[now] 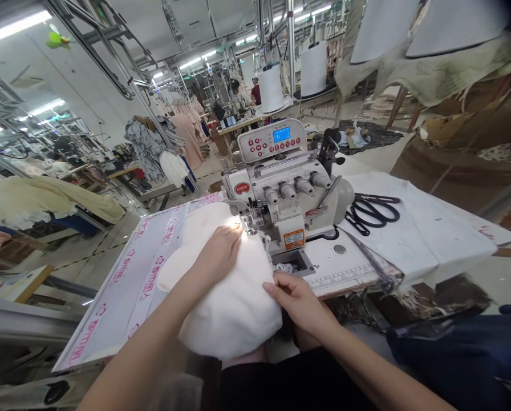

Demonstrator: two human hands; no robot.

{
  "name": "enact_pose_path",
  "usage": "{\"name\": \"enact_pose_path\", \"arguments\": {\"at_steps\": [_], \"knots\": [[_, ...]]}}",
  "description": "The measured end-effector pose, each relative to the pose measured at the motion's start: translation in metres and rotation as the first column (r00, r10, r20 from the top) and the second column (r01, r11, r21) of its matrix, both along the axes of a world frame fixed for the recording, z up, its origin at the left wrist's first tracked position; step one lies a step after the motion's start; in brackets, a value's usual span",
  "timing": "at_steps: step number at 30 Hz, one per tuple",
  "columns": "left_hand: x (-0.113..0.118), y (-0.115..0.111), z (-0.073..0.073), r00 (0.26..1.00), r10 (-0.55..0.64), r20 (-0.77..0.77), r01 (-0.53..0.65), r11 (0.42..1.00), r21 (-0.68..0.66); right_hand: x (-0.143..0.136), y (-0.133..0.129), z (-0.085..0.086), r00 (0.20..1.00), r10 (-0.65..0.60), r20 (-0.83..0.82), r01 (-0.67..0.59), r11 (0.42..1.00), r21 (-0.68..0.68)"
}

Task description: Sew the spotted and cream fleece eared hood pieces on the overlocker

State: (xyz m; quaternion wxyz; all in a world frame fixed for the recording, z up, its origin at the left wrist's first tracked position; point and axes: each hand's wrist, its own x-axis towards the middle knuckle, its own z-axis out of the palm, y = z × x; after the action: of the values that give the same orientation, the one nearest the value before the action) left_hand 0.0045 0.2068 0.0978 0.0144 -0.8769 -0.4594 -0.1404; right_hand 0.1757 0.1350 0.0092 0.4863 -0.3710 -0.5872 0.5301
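A soft white piece of fabric [238, 308] lies over the table's front edge and runs up to the presser foot of a white overlock sewing machine [285, 194]. Flat on top of the fabric, close to the lit needle area, rests my left hand [219, 251] with its fingers stretched toward the foot. My right hand [298, 302] pinches the fabric's right edge between thumb and fingers, below the machine's front. The fabric hangs down toward my lap. Its edge directly under the foot is hard to make out.
Black-handled scissors [370, 214] lie right of the machine on the white table covering [426, 228]. A measuring scale [341, 279] runs along the front edge. Large thread cones [271, 88] stand behind the machine. Draped garments [148, 142] and other workers are further back.
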Motion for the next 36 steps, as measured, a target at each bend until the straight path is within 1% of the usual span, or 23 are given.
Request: {"name": "enact_pose_path", "arguments": {"at_steps": [6, 10, 15, 22, 24, 26, 27, 28, 29, 30, 31, 32, 33, 34, 35, 36], "knots": [[0.003, 0.007, 0.012, 1.0, -0.009, 0.011, 0.009, 0.999, -0.049, -0.005, 0.008, 0.0, 0.996, 0.013, -0.092, -0.017, 0.999, -0.049], [0.002, 0.014, 0.018, 0.999, -0.026, 0.025, 0.028, 0.997, -0.076, -0.007, 0.012, 0.001, 0.997, -0.018, -0.081, 0.014, 0.999, -0.046], [-0.006, 0.028, 0.019, 0.997, -0.079, 0.004, 0.079, 0.994, -0.078, -0.01, 0.018, 0.002, 0.996, -0.037, -0.078, 0.033, 0.998, -0.05], [-0.012, 0.055, 0.015, 0.991, -0.131, 0.026, 0.133, 0.987, -0.089, -0.018, 0.026, 0.001, 0.989, -0.077, -0.128, 0.067, 0.994, -0.081], [-0.014, 0.063, 0.017, 0.988, -0.148, 0.034, 0.15, 0.984, -0.099, -0.021, 0.026, 0.0, 0.98, -0.102, -0.168, 0.087, 0.992, -0.096], [-0.017, 0.064, 0.024, 0.988, -0.148, 0.05, 0.155, 0.975, -0.159, -0.022, 0.021, 0.0, 0.969, -0.104, -0.224, 0.079, 0.99, -0.116], [-0.019, 0.059, 0.029, 0.991, -0.11, 0.079, 0.123, 0.973, -0.197, -0.022, 0.017, 0.0, 0.965, -0.095, -0.245, 0.068, 0.991, -0.118], [-0.021, 0.05, 0.034, 0.992, -0.038, 0.123, 0.064, 0.976, -0.21, -0.021, 0.012, 0.0, 0.964, -0.078, -0.255, 0.051, 0.992, -0.114], [-0.022, 0.036, 0.039, 0.982, 0.049, 0.182, -0.016, 0.983, -0.181, -0.02, 0.005, -0.001, 0.967, -0.058, -0.248, 0.032, 0.994, -0.109], [-0.023, 0.017, 0.042, 0.957, 0.128, 0.259, -0.102, 0.988, -0.113, -0.019, -0.002, -0.002, 0.974, -0.034, -0.225, 0.011, 0.995, -0.103], [-0.022, -0.006, 0.043, 0.928, 0.159, 0.337, -0.173, 0.985, 0.011, -0.019, -0.01, -0.003, 0.982, -0.009, -0.19, -0.009, 0.995, -0.095], [-0.021, -0.032, 0.041, 0.917, 0.107, 0.385, -0.18, 0.971, 0.157, -0.019, -0.018, -0.006, 0.989, 0.02, -0.146, -0.033, 0.996, -0.083], [-0.02, -0.058, 0.034, 0.92, -0.015, 0.391, -0.095, 0.961, 0.259, -0.019, -0.026, -0.008, 0.992, 0.059, -0.107, -0.066, 0.996, -0.065], [-0.018, -0.084, 0.023, 0.927, -0.174, 0.333, 0.078, 0.956, 0.282, -0.02, -0.033, -0.011, 0.991, 0.104, -0.08, -0.107, 0.993, -0.041], [-0.016, -0.107, 0.008, 0.915, -0.299, 0.272, 0.229, 0.938, 0.262, -0.021, -0.04, -0.014, 0.987, 0.15, -0.061, -0.151, 0.988, -0.012], [-0.016, -0.126, -0.009, 0.889, -0.406, 0.212, 0.352, 0.902, 0.249, -0.022, -0.046, -0.016, 0.979, 0.195, -0.052, -0.195, 0.981, 0.016]]}}
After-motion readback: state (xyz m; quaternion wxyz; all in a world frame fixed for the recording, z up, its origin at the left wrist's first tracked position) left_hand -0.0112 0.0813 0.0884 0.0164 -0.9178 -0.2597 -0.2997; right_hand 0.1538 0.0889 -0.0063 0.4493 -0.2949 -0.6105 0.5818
